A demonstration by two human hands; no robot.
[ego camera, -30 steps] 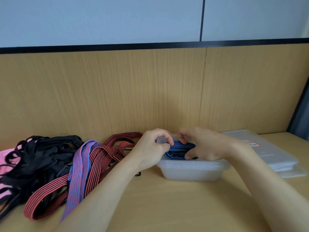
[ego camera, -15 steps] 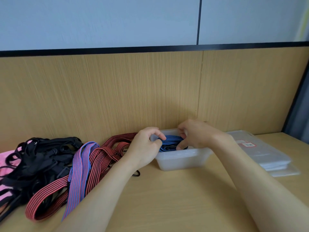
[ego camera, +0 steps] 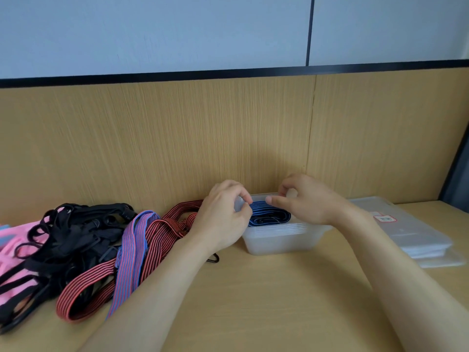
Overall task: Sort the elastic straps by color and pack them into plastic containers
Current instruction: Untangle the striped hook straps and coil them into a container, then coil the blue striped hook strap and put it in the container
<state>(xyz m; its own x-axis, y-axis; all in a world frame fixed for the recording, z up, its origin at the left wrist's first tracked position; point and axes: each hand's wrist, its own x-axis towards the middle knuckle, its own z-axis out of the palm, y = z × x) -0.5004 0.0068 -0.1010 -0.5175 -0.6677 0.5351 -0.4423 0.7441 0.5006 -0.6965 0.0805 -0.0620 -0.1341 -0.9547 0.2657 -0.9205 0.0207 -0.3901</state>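
Observation:
A translucent plastic container (ego camera: 279,241) stands on the wooden desk against the back panel. A blue-and-black striped strap (ego camera: 270,214) lies coiled inside it. My left hand (ego camera: 223,217) is at the container's left end, its fingers curled round the corner of the rim and its thumb against the strap. My right hand (ego camera: 307,200) hovers just above the strap with loosely curled fingers and the thumb pointing left; it holds nothing. To the left lie red-and-black striped straps (ego camera: 162,231), a blue-and-red striped strap (ego camera: 133,250) and a tangle of black straps (ego camera: 76,229).
Pink straps (ego camera: 15,241) lie at the far left edge under the black ones. A stack of flat clear plastic lids (ego camera: 411,232) with a red-edged label sits at the right. A black hook (ego camera: 213,259) pokes out under my left forearm. The wooden back panel (ego camera: 228,138) rises right behind the container.
The container has slid back toward the panel. My right hand has lifted off the blue strap, which it was pressing down; my left hand stays at the container's left end.

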